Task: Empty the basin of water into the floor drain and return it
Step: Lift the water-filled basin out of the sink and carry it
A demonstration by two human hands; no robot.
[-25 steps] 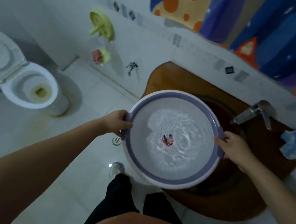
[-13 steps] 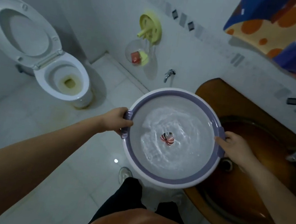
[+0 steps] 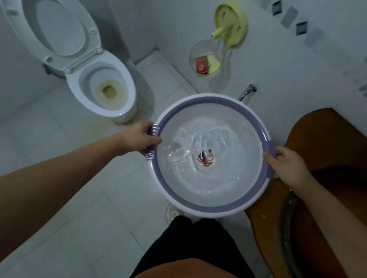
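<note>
person: orange top, dark trousers at the bottom edge; one shoe (image 3: 172,213) shows on the floor under the basin.
counter: brown wooden counter (image 3: 270,202) with a dark sunken sink, right side; its far and near ends are cut off.
left hand (image 3: 141,138): clenched round the ribbed left handle of the basin.
right hand (image 3: 286,166): gripping the right handle, fingers under the rim.
basin (image 3: 201,203): round, white with purple band, held level in the air just off the counter's left edge, over the floor tiles.
water (image 3: 201,141): rippling, fairly shallow; red-and-dark print or object at the centre, can't tell which.
step: carrying the basin to the floor drain, nothing poured yet, I'd judge.
how: keep both hands level, go slow so it doesn't slosh, lower close to the floor before tipping the far rim.
floor drain: not visible; may be under the basin.
toilet (image 3: 103,93): lid up, far left on the floor.
wall tap (image 3: 248,91): just behind the basin's far rim, partly hidden.
soap holder (image 3: 230,24): yellow, on the far wall, clear dish below.
</note>
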